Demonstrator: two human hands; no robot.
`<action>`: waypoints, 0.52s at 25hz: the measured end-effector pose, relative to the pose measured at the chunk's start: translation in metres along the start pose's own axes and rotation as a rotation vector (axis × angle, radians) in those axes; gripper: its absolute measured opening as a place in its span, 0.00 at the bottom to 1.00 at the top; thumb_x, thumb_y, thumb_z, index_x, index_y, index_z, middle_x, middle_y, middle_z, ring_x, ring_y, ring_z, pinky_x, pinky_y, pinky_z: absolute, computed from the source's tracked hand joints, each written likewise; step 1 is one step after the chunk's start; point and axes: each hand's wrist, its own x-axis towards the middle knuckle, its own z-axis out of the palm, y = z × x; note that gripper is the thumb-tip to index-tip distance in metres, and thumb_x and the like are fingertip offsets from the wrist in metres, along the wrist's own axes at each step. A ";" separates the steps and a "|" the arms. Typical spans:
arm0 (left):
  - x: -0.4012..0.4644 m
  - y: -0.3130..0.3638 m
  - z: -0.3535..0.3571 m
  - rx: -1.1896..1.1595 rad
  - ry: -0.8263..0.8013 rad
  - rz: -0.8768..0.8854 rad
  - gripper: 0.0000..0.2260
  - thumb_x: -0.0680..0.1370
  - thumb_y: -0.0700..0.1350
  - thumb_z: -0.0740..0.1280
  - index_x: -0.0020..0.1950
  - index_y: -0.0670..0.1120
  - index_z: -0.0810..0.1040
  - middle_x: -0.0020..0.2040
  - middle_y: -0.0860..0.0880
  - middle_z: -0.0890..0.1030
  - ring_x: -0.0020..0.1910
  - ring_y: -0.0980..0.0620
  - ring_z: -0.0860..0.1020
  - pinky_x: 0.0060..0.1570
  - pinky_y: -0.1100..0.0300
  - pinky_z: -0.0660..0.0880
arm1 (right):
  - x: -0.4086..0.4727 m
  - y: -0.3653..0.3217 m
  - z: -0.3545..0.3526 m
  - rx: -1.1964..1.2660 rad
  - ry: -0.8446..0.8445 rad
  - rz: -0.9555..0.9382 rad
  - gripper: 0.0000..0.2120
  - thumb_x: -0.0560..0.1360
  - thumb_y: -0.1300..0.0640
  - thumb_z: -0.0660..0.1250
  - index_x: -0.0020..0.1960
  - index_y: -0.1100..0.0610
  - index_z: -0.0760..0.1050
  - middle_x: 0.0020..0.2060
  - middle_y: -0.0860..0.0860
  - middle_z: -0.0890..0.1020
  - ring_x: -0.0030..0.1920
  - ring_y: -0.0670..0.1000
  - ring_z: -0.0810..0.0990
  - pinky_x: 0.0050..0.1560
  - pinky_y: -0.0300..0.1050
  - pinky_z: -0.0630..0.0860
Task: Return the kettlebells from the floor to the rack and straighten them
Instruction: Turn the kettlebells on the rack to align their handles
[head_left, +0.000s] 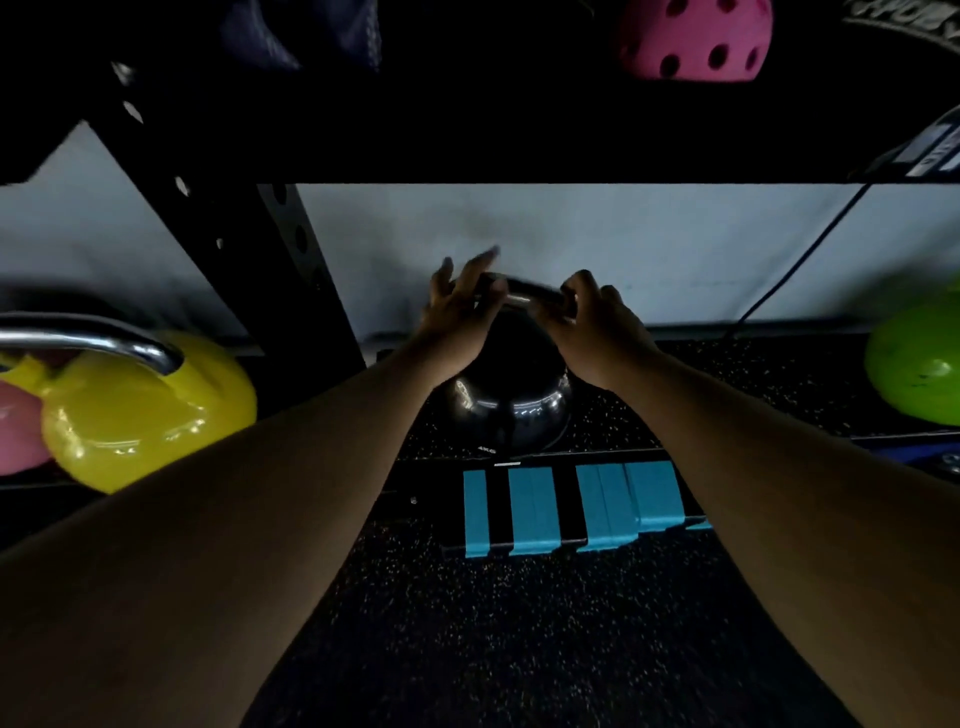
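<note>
A glossy black kettlebell (506, 405) with a steel handle stands on the rack's low shelf (753, 384), near the white wall. Both my hands are on its handle. My left hand (460, 306) holds the handle's left end with the fingers partly lifted. My right hand (597, 322) is closed around the right end. A yellow kettlebell (140, 415) with a steel handle sits on the shelf to the left, beside a pink one (18, 431). A green kettlebell (919, 364) sits at the far right of the shelf.
A black perforated rack upright (249, 249) slants between the yellow and black kettlebells. An upper shelf overhead carries a pink ball with holes (696, 36). Blue strips (571, 509) mark the shelf's front edge. Speckled black rubber floor (519, 649) lies below. A black cable (800, 260) runs down the wall.
</note>
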 end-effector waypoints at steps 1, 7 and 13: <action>-0.004 0.001 0.006 -0.085 0.046 -0.068 0.27 0.80 0.63 0.56 0.77 0.63 0.51 0.80 0.43 0.48 0.76 0.37 0.58 0.72 0.40 0.59 | 0.000 0.004 -0.003 0.005 -0.056 0.003 0.25 0.75 0.32 0.56 0.60 0.51 0.65 0.53 0.58 0.75 0.49 0.59 0.77 0.44 0.49 0.73; 0.004 0.001 0.016 -0.343 0.099 -0.124 0.33 0.82 0.58 0.56 0.80 0.51 0.42 0.80 0.42 0.53 0.78 0.42 0.57 0.69 0.52 0.60 | -0.021 -0.003 0.023 0.408 0.027 0.112 0.22 0.77 0.35 0.52 0.58 0.52 0.68 0.48 0.56 0.80 0.44 0.58 0.81 0.39 0.47 0.74; 0.000 0.005 0.032 -0.459 0.108 -0.136 0.28 0.83 0.57 0.52 0.80 0.58 0.42 0.80 0.44 0.55 0.74 0.43 0.64 0.51 0.65 0.73 | -0.021 -0.002 0.033 0.893 0.037 0.149 0.19 0.81 0.44 0.53 0.64 0.52 0.73 0.45 0.51 0.81 0.37 0.49 0.79 0.34 0.40 0.75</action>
